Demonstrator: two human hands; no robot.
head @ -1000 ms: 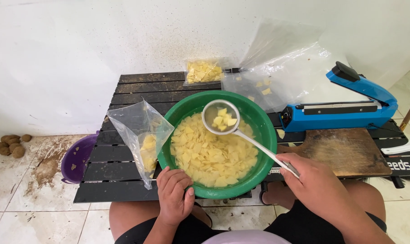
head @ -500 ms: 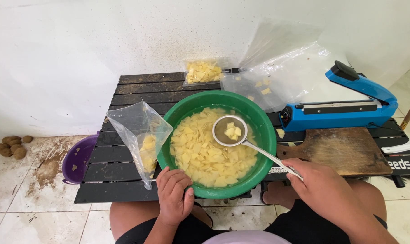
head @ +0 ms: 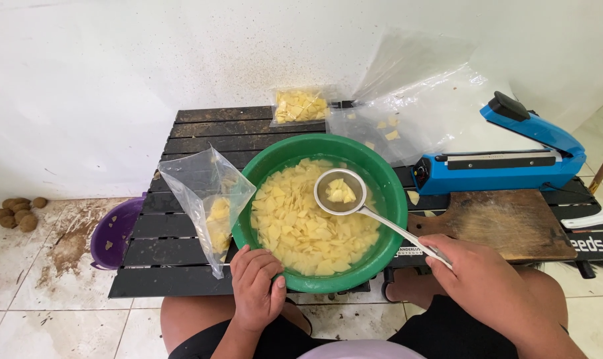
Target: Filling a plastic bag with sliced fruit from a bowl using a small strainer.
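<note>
your right hand (head: 477, 279) wrapped round the strainer (head: 341, 191) handle, few yellow slices in it over the green bowl (head: 320, 211) mid table (head: 182, 139), left hand (head: 256, 286) curled on the near rim beside the clear bag (head: 207, 199)

Ladle handle (head: 417, 240) hidden (in right hand (head: 477, 279))

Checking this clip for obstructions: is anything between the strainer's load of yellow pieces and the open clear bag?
Nothing visible does. The strainer in the right hand sits over the green bowl; the clear bag stands open beside the bowl's left rim.
</note>
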